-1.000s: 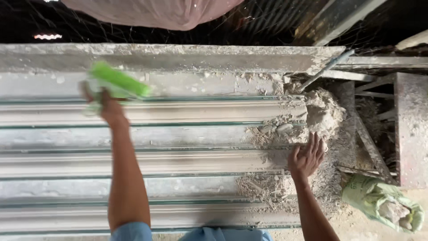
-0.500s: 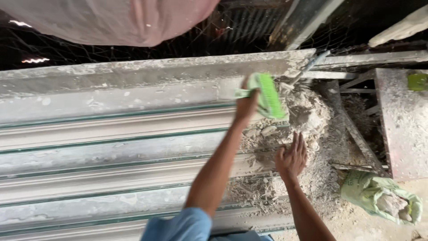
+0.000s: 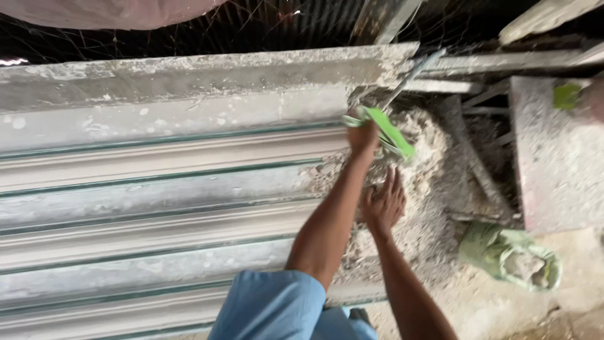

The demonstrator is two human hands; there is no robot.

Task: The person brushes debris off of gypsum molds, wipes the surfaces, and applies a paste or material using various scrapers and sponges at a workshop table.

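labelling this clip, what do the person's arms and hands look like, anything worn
Both hands are bare, with no gloves, rings or watch in view. The left hand belongs to an arm with a short light blue sleeve ending near the elbow. The right hand and its forearm are uncovered; no sleeve shows.

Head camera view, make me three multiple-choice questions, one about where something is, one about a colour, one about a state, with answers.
1. Where is the left hand?
A. over the rubble pile
B. on the sack
C. out of view

2. What colour is the flat tool?
A. red
B. green
C. black

3. How is the right hand?
A. clenched on a rod
B. holding a sack
C. open, fingers spread

A: it is raised above the rubble.
B: it is bright green.
C: it rests empty on the rubble.
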